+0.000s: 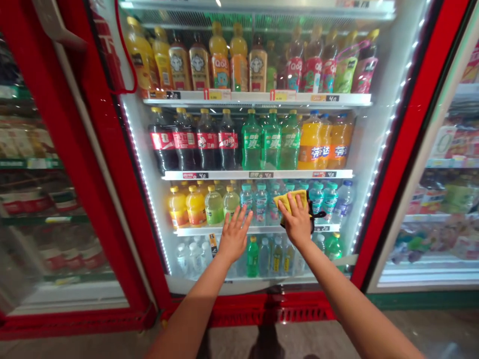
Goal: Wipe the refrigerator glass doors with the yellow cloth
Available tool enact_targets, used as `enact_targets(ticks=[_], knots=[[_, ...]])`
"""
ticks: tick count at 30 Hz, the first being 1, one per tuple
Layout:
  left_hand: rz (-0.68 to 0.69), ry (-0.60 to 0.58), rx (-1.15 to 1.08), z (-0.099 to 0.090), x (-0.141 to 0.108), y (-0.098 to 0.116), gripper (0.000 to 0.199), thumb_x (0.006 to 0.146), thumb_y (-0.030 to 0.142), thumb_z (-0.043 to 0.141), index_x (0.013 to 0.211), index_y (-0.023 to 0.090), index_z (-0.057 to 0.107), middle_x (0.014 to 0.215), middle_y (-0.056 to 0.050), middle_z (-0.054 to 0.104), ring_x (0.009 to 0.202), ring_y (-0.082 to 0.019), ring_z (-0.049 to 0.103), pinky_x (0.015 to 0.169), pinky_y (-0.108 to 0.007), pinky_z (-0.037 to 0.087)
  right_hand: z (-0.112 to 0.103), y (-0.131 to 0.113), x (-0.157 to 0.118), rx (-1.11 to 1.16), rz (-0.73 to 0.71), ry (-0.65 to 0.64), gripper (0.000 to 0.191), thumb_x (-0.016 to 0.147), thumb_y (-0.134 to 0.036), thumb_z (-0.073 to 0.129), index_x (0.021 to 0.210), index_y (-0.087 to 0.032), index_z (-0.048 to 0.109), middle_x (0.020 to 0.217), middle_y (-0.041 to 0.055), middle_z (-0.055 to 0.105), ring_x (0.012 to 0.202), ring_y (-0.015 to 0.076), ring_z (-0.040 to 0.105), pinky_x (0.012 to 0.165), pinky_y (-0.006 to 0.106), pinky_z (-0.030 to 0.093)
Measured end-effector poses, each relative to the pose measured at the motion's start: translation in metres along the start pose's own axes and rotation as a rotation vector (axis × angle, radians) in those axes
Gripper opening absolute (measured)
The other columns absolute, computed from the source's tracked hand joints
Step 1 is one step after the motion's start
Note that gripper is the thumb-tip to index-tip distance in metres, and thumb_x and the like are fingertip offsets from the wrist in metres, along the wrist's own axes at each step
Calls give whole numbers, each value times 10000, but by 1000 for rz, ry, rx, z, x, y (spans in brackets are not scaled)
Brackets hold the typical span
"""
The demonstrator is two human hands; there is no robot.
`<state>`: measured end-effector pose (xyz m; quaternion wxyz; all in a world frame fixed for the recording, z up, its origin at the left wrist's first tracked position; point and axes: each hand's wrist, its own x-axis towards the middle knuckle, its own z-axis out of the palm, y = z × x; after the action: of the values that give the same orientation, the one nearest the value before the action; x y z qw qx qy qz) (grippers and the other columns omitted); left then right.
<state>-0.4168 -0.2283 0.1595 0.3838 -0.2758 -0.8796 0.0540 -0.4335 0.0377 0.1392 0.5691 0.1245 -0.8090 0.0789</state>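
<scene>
Yellow microfiber-like cloth (285,198), probably soft and light, is best pressed flat beneath the right hand's (299,223) spread fingers; the left hand's (233,236) fingers spread wide, empty.

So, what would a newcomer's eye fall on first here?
Probably the yellow cloth under the right hand, right of centre. Next, the left hand, spread with nothing visibly held, just below centre. Behind both, brightly lit bottles stand in rows inside a red-framed cooler.
</scene>
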Motion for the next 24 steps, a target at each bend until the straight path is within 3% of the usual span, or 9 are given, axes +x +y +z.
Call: enact_targets(ticks=[3,6,9,11,14,18,21,24], knots=[[-30,43,16,-7,-7,-22,866,886,211,625,1646,236,211,1728,-103,135,1606,-291,71,1299,-557,98,15,-43,23,4,43,-2,693,935,-100,525,1565,-368,415,1705,69,279,1601,332,100,1219,691,177],[-46,56,24,-12,-12,-45,823,895,194,619,1632,282,263,1724,-88,154,1604,-296,76,1291,-593,62,25,-77,12,5,-37,-107,703,923,-90,545,1553,-381,431,1685,56,333,1593,308,155,1238,654,170],[-5,22,8,-14,-14,-62,805,907,187,605,1624,334,271,1713,-52,204,1601,-280,120,1288,-605,37,24,-77,-19,2,-109,-210,718,911,-67,546,1537,-407,448,1649,27,409,1567,263,258,1259,594,182],[20,0,-12,-13,-17,-69,802,915,211,609,1625,345,260,1711,-41,210,1599,-276,140,1291,-597,48,20,-67,-32,-5,-83,-227,730,902,-42,528,1525,-417,463,1638,12,427,1559,248,286,1255,573,220],[22,-2,-47,-12,-25,-78,804,919,268,636,1625,341,259,1720,-49,169,1598,-280,140,1297,-567,96,19,-64,-21,-9,92,-119,722,909,-37,495,1545,-376,445,1692,38,318,1588,286,200,1222,587,301],[-36,35,-78,-9,-42,-95,804,909,298,669,1612,370,285,1721,-54,162,1597,-329,128,1276,-645,61,35,-104,21,-4,232,24,741,908,-65,519,1593,-309,373,1734,108,159,1601,371,54,1193,668,306],[-46,52,-91,-5,-52,-111,799,924,278,648,1613,395,260,1714,-40,204,1594,-342,140,1252,-701,19,47,-141,25,-26,148,-41,718,910,-91,554,1575,-315,406,1722,119,208,1599,373,75,1195,697,270],[-5,47,-114,-1,-56,-122,806,940,269,624,1618,403,210,1706,-31,230,1590,-329,171,1256,-698,35,44,-150,2,-44,-41,-194,664,926,-93,548,1525,-370,477,1677,68,348,1585,300,204,1230,635,248]])
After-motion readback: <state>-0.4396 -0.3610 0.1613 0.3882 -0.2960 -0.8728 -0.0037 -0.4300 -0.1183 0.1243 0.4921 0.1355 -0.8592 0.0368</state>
